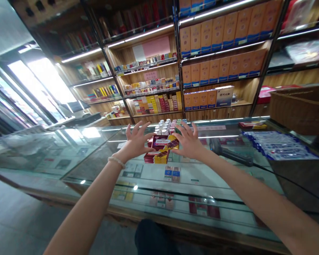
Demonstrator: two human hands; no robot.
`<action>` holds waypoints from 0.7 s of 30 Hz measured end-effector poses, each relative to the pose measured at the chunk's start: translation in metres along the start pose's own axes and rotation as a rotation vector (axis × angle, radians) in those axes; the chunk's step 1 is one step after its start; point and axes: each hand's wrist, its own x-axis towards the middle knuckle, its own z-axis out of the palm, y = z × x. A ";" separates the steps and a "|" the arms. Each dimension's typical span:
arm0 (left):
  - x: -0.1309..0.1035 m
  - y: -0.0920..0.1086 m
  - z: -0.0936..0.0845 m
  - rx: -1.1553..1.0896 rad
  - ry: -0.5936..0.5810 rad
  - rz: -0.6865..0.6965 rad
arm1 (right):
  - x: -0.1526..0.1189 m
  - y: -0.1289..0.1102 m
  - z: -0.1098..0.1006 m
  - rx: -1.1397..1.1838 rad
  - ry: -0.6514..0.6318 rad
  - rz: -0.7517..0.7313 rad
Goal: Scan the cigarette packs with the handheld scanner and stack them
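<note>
My arms: two, reaching forward over the glass tabletop [196, 171]. Left hand [137, 141], right hand [188, 141]: fingers spread wide, flanking one red-and-yellow packet [162, 142] at the packet stack [156, 158]; grip uncertain. Scanner [236, 157]: one, right. Small bottles [163, 127]: uncounted, partly hidden by the packet. Shelf [239, 102], beyond: four orange boxes [203, 100], one white box [224, 96].

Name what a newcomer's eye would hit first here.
Likely the maroon-and-yellow packs, stacked mid-picture on the glass counter, between the left hand and right hand. Next, rows of orange boxes at upper right, behind the counter; then blue-and-white packets laid out at the right.
</note>
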 end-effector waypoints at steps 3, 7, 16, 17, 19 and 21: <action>-0.015 -0.016 0.007 -0.009 -0.051 -0.001 | -0.001 -0.017 0.015 0.047 -0.038 0.008; -0.032 -0.031 0.024 -0.040 -0.094 -0.006 | -0.004 -0.035 0.027 0.074 -0.084 0.006; -0.054 -0.038 0.059 -0.086 -0.139 -0.061 | -0.017 -0.050 0.044 0.081 -0.151 0.010; -0.055 -0.038 0.060 -0.087 -0.143 -0.063 | -0.018 -0.051 0.046 0.079 -0.153 0.009; -0.056 -0.036 0.061 -0.088 -0.150 -0.064 | -0.021 -0.052 0.049 0.080 -0.154 0.004; -0.057 -0.036 0.061 -0.089 -0.150 -0.067 | -0.022 -0.053 0.051 0.079 -0.149 0.007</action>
